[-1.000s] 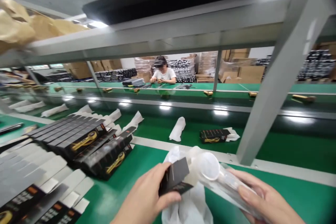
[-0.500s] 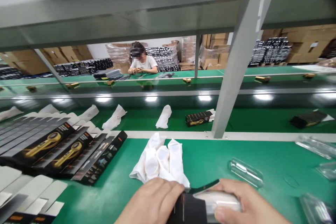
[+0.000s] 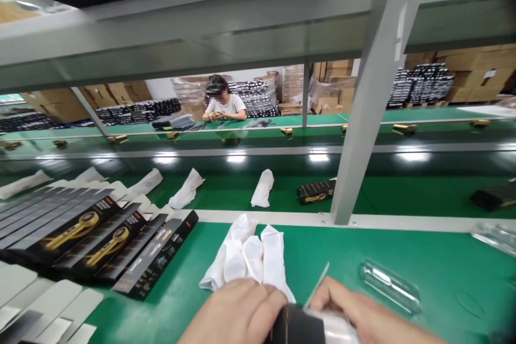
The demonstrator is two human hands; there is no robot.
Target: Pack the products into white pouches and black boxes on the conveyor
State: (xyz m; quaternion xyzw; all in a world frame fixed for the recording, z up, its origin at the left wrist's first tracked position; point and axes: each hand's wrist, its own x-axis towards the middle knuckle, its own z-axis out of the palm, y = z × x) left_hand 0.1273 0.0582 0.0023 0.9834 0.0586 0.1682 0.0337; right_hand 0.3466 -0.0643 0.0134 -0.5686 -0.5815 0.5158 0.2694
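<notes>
One black box (image 3: 296,328), near edge, right of centre: its right end is standing open, with a pale glossy insert (image 3: 341,329) projecting from it and a thin flap (image 3: 318,284) rising beside. Left hand (image 3: 237,312): fingers are lying close together, curling over the box and gripping it. Right hand (image 3: 338,298): fingers are bending in by the flap and insert; whether they are gripping either cannot be told. White pouches (image 3: 252,260), a cluster, are lying just beyond the left hand, rounded contents bulging but wrapped from sight. One clear plastic tray (image 3: 389,286) is lying to the right. Printed black cartons (image 3: 80,231) are lining the left, pale flaps spreading at their far ends, contents hidden. Farther off, a lone white pouch (image 3: 263,189) and a printed carton (image 3: 316,192) are resting on the green belt (image 3: 229,188). Far side: a co-worker (image 3: 223,105) is leaning over a green surface.
</notes>
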